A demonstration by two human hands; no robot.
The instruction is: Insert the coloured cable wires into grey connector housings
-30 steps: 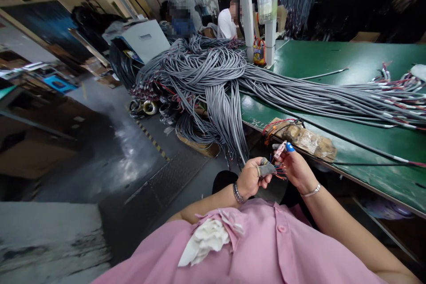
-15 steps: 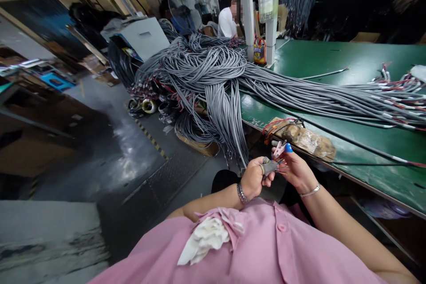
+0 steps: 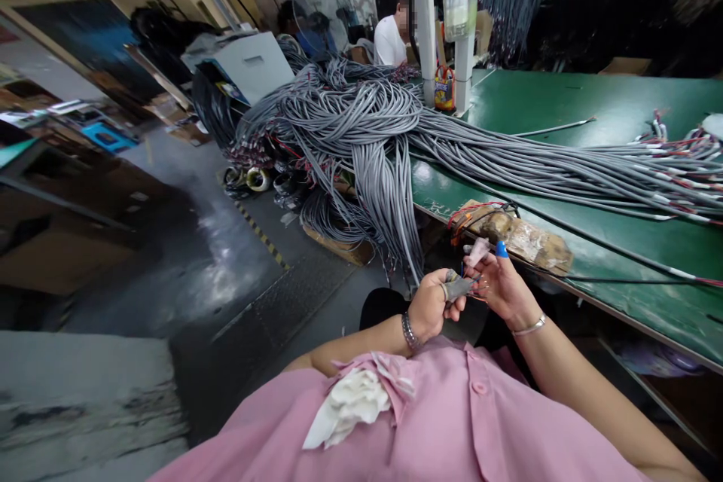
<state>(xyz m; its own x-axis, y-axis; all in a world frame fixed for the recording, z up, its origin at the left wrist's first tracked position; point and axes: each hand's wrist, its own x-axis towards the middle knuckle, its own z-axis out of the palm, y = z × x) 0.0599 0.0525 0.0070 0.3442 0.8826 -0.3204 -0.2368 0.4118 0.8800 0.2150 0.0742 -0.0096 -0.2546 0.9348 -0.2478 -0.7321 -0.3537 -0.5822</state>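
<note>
My left hand (image 3: 430,303) is closed around the end of a grey cable (image 3: 459,287), just below the edge of the green table (image 3: 599,241). Thin coloured wires fan out of that cable end toward my right hand (image 3: 500,285). The right hand pinches those wires; its fingertips wear tape, one blue. Both hands nearly touch in front of my pink shirt.
A thick heap of grey cables (image 3: 361,135) spills from the table to the floor at the left. A brown taped block with red wires (image 3: 517,235) lies at the table edge near my hands. A person in a white shirt (image 3: 392,38) sits beyond white posts (image 3: 423,15).
My hands have stayed together in the same spot; the right fingers have shifted slightly on the wires. The view has drifted a little.
</note>
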